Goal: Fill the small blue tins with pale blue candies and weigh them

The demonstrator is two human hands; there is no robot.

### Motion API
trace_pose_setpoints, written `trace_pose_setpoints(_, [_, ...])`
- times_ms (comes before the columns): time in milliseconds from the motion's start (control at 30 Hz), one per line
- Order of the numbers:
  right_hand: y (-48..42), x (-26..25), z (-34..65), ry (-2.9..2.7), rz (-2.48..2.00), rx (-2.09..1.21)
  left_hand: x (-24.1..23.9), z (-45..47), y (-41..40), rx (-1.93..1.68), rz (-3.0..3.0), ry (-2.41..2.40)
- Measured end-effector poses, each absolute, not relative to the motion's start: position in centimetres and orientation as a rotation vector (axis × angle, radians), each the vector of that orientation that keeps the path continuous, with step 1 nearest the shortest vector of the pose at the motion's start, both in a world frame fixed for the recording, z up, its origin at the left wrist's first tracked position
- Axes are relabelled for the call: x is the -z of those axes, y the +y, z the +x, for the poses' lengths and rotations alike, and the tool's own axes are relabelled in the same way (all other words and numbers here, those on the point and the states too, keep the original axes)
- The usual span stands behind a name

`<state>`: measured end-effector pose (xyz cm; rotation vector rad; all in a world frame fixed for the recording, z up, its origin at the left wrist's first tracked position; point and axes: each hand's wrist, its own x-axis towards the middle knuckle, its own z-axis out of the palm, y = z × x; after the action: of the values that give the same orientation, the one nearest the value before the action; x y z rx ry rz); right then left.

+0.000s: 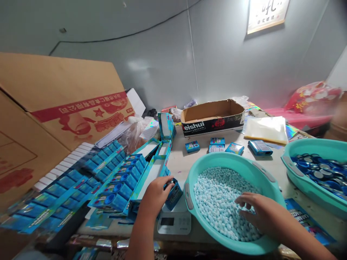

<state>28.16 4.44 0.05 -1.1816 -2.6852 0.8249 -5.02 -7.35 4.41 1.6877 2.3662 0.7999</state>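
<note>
My left hand [156,193] grips a small blue box [173,193] that sits on a white digital scale [175,222]. My right hand [256,213] reaches into a teal basin [267,178] filled with pale blue-white tablets [217,195]; its fingers are curled down into the tablets, and whether they hold any is hidden. The basin stands just right of the scale.
Rows of blue boxes in open display cartons [119,180] lie to the left, beside a large cardboard box [54,94]. A second teal basin [314,148] with blue round tins is at right. A shallow cardboard tray [213,117] and loose small boxes [217,144] lie behind.
</note>
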Motion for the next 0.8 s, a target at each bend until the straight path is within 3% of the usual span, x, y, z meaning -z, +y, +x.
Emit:
trace_pose_setpoints(300, [4.5, -0.1, 27.9, -2.674, -1.233, -0.817, -3.1, -5.7, -8.3, -0.989, 1.820, 2.378])
trace_pose_setpoints(533, [4.6, 0.3, 28.1, -2.702, -1.205, -0.809, -4.0, -5.6, -8.4, -0.682, 1.859, 2.400])
trace_pose_setpoints(800, [4.6, 0.6, 28.2, -2.666, -1.226, -0.823, -3.8, -4.8, -6.7, -0.628, 2.007, 2.373])
